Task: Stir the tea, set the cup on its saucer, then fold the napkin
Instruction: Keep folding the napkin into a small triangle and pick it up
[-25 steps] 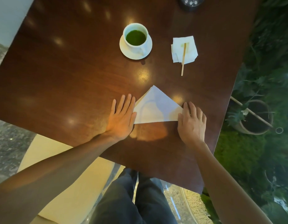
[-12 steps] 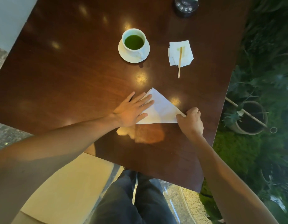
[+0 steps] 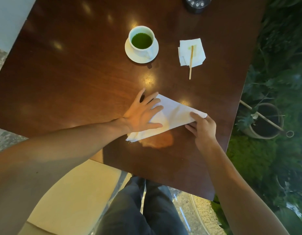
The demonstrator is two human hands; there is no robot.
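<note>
Since a moment ago your left hand [image 3: 140, 114] has slid onto the napkin [image 3: 170, 116], fingers spread flat with nothing in its grip, while your right hand [image 3: 202, 127] has lifted the right corner, pinched between thumb and fingers. Left to right on the far surface [image 3: 70, 73]: cup [image 3: 142, 41] seated on its saucer [image 3: 129, 53], then the stirrer [image 3: 191, 63], set aside. Stirring and seating look done; only the folding remains.

white napkin [image 3: 172, 116], green tea [image 3: 141, 40], white cup [image 3: 146, 50] & saucer [image 3: 138, 58], dk brown table [image 3: 79, 73]
</note>
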